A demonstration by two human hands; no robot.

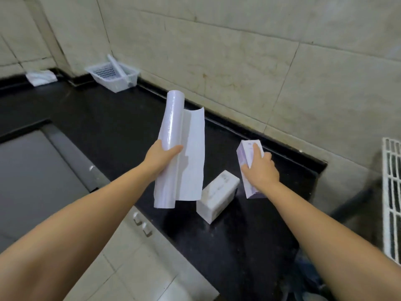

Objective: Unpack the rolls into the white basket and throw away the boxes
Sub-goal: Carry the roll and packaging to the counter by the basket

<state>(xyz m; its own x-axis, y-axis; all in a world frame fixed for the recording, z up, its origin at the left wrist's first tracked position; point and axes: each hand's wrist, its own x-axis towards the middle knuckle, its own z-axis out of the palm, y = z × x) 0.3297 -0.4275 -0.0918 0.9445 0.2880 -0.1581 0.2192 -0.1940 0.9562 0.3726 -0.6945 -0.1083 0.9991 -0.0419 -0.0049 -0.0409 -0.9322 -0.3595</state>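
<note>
My left hand (159, 158) grips a long white roll (172, 127) held upright above the black counter, with a loose curled sheet hanging beside it. My right hand (259, 170) is closed over a pale purple box (247, 153) that stands tilted on the counter. A second white box (218, 196) lies on the counter between my hands. The white basket (104, 71) sits far back against the wall, with one roll (117, 66) leaning inside it.
The black counter (104, 118) runs along a tiled wall. A folded white cloth (41, 77) lies at the back left. A grey sink cover (28, 170) is at the left. A white wire rack (391, 192) stands at the right edge. Something dark sits on the floor at bottom right.
</note>
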